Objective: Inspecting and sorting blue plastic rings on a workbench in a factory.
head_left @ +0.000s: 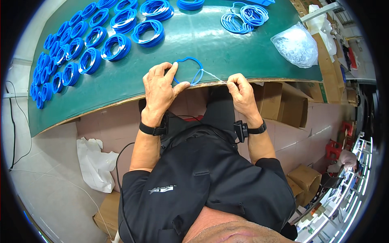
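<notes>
A small coil of blue tubing or cable (pixel 189 59) rests at the near edge of the green table. My left hand (pixel 159 87) grips the coil's left side between thumb and fingers. From the coil's right side a thin whitish cable tie (pixel 213 75) runs taut to my right hand (pixel 242 94). There, thumb and forefinger are pinched on its free end. The tie looks looped around the coil's strands, but its head is too small to make out.
Rows of blue coils (pixel 116 47) cover the table's (pixel 194 40) left and back. Two lighter blue coils (pixel 237 22) lie at the back right, near a clear plastic bag (pixel 296 45) of small whitish pieces. An opened cardboard box (pixel 283 103) stands below the table edge.
</notes>
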### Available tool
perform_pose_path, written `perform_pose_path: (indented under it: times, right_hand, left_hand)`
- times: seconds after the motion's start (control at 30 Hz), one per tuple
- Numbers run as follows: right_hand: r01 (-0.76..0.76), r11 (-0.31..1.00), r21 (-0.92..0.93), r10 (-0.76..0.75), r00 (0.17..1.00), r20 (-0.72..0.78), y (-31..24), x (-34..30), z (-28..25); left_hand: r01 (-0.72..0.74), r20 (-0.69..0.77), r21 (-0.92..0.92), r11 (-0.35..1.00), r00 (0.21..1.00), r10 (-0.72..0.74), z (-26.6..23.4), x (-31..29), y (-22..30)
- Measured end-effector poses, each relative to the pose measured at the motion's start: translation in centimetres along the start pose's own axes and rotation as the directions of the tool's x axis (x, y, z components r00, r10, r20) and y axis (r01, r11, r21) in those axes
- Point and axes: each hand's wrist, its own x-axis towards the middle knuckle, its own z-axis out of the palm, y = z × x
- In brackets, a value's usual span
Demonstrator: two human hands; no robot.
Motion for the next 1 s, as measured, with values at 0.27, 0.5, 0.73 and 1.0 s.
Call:
perform_pose_path:
  times: [0.27,0.5,0.73,1.0]
  right_hand:
    - [-0.092,0.995,0.037,0.091,0.996,0.01,-0.5,-2.0,-2.3]
    - [-0.072,0.996,0.058,0.073,0.997,-0.014,-1.0,-2.5,-4.0]
    - [-0.148,0.988,0.048,0.156,0.959,-0.236,-0.1,-0.2,-10.7]
    - [-0.166,0.951,-0.26,-0.061,0.725,-0.686,5.3,8.8,-26.1]
  left_hand:
    - [0.003,-0.024,0.016,1.0,1.0,-0.002,0.1,0.1,-0.1]
    - [-0.015,-0.01,0.011,1.0,1.0,0.015,0.0,0.3,0.1]
    - [-0.022,0.003,0.023,0.999,1.0,0.022,0.3,-0.2,-0.1]
    - [-0.016,0.007,0.041,0.999,1.0,0.015,0.0,0.2,0.2]
